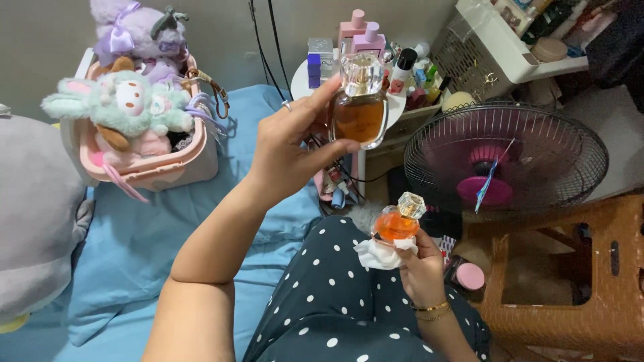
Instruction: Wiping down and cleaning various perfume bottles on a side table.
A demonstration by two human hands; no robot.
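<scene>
The left hand [288, 151] is raised, thumb and fingers closed around the lower sides of a large bottle [359, 107] of amber liquid with a clear faceted cap, held upright in front of a small white shelf [300, 86] crowded with bottles and tubes. The right hand [417, 268] sits lower, above the lap in a dotted dress [329, 308], gripping a small orange bottle [399, 221] with a pale gold faceted cap, together with a crumpled white tissue [379, 255] pressed beneath it. The two bottles are well apart, the large one above and slightly left of the small one. Gold bangles circle the right wrist. A blue bed [154, 234] lies to the left, carrying a pink basket [168, 167] of plush toys. A fan [506, 157] stands at right beside a brown plastic stool [590, 281].
</scene>
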